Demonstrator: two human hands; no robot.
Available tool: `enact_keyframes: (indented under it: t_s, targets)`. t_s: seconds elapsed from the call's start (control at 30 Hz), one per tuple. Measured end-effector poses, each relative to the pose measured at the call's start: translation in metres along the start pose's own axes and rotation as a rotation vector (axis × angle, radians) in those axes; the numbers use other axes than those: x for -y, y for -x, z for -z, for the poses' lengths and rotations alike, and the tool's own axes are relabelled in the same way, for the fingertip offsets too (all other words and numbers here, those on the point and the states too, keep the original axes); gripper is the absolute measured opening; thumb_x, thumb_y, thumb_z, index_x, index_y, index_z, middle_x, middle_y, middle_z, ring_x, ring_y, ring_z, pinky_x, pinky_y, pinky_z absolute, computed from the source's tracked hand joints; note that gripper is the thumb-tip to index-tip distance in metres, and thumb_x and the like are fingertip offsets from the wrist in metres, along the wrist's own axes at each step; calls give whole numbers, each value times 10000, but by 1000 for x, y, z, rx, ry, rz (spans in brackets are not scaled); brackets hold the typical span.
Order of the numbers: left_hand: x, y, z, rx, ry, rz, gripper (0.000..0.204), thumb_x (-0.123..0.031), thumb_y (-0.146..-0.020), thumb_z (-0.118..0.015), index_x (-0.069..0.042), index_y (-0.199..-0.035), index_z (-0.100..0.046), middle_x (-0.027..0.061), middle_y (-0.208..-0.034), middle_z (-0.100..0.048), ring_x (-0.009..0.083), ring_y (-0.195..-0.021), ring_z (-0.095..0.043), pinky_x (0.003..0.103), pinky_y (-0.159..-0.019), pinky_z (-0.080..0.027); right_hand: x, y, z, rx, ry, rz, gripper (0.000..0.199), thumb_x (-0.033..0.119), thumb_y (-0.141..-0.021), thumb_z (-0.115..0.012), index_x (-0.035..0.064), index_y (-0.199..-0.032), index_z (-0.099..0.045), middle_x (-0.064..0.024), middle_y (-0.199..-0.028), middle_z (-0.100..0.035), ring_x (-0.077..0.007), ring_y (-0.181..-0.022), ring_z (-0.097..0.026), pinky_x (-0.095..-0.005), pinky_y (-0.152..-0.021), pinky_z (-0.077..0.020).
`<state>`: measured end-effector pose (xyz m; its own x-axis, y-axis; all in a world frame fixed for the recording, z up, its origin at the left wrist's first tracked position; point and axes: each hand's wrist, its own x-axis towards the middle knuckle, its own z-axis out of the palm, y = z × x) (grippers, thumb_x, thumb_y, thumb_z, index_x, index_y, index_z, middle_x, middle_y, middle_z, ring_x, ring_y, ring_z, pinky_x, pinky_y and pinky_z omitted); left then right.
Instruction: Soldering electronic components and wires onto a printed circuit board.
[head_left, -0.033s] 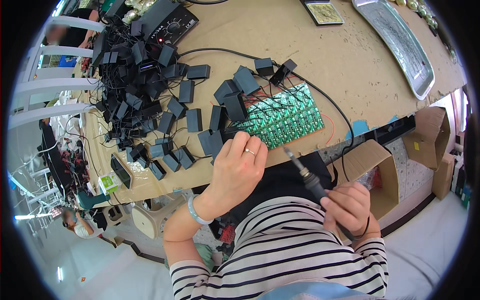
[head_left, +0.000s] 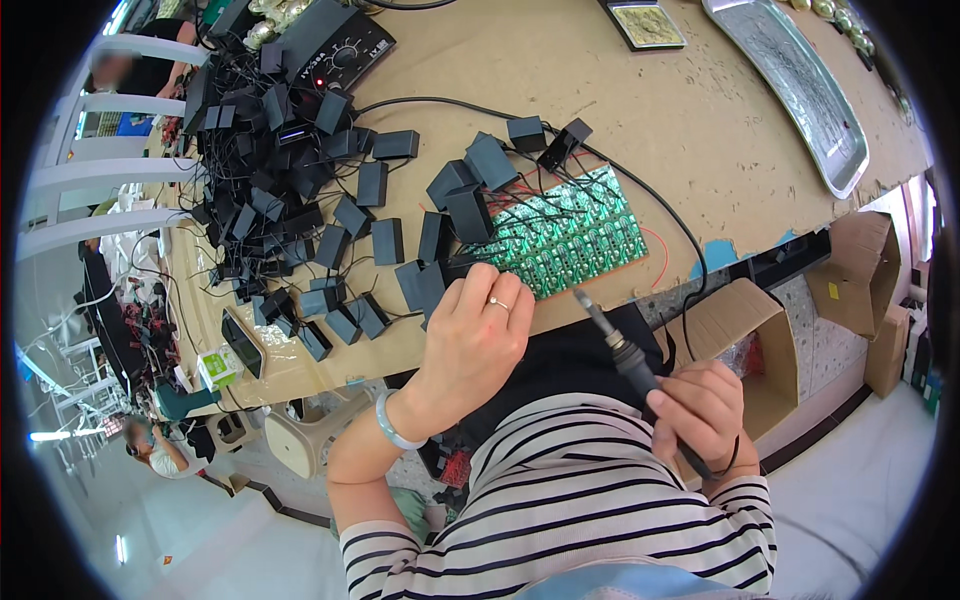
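Note:
A green circuit board panel [head_left: 570, 235] lies near the table's front edge, with thin wires running to black box-shaped modules [head_left: 465, 190] around it. My left hand [head_left: 470, 340], with a ring and a pale bracelet, lies palm down at the board's near-left corner. Its fingertips curl down against the board edge and a black module, and what they grip is hidden. My right hand [head_left: 700, 410] holds a soldering iron [head_left: 620, 345] by its black handle, close to my striped shirt. The iron's tip points up at the board's front edge.
A big tangle of black modules [head_left: 280, 170] covers the table's left side, with a soldering station [head_left: 340, 50] behind it. A metal tray [head_left: 800, 90] lies far right, a phone [head_left: 243, 343] near left. Open cardboard boxes [head_left: 745, 330] stand under the table's right edge.

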<state>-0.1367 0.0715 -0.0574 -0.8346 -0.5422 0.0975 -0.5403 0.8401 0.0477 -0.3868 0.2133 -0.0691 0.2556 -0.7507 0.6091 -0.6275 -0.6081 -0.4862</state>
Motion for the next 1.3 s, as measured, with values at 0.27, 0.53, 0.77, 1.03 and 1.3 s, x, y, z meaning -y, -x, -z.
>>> enact_keyframes:
  t_s: [0.27, 0.53, 0.77, 1.03, 1.3]
  targets:
    - [0, -6, 1, 0, -15, -18, 326, -67, -692, -655, 20, -1005, -681, 82, -1006, -610, 257, -966, -564, 351, -813, -512, -1, 2, -3, -85, 1, -72, 247, 59, -818, -621, -47, -1018, -722, -118, -839, -685, -233, -649, -656, -334, -597, -544]
    - [2, 4, 7, -164, 45, 34, 304, -90, -759, -711, -41, -1060, -724, 78, -1100, -640, 266, -1079, -563, 501, -948, -455, -1, -3, 0, -31, -24, -95, 226, 94, -875, -648, -22, -1059, -711, -132, -871, -691, -252, -687, -661, -353, -611, -545]
    - [47, 53, 4, -484, -34, 764, 250, -64, -881, -763, 11, -1089, -648, 135, -1003, -621, 308, -907, -574, 417, -804, -488, 3, 6, -4, -123, -11, -224, 197, 125, -922, -575, -20, -1022, -664, -151, -822, -648, -311, -657, -611, -422, -613, -514]
    - [63, 72, -5, -258, -33, 861, 122, -128, -912, -738, -30, -932, -668, 124, -885, -639, 324, -834, -593, 416, -745, -481, 9, -6, -7, -103, -26, -207, 190, 132, -934, -576, -16, -1009, -667, -146, -820, -646, -307, -677, -615, -418, -618, -518]
    - [61, 53, 26, -918, 1260, 728, 79, 0, -1059, -519, 7, -1076, -595, 9, -890, -588, 69, -731, -525, 200, -654, -406, 3, -10, -4, -115, -42, -195, 234, 38, -836, -653, 1, -1064, -687, -115, -844, -687, -278, -654, -647, -374, -602, -540]
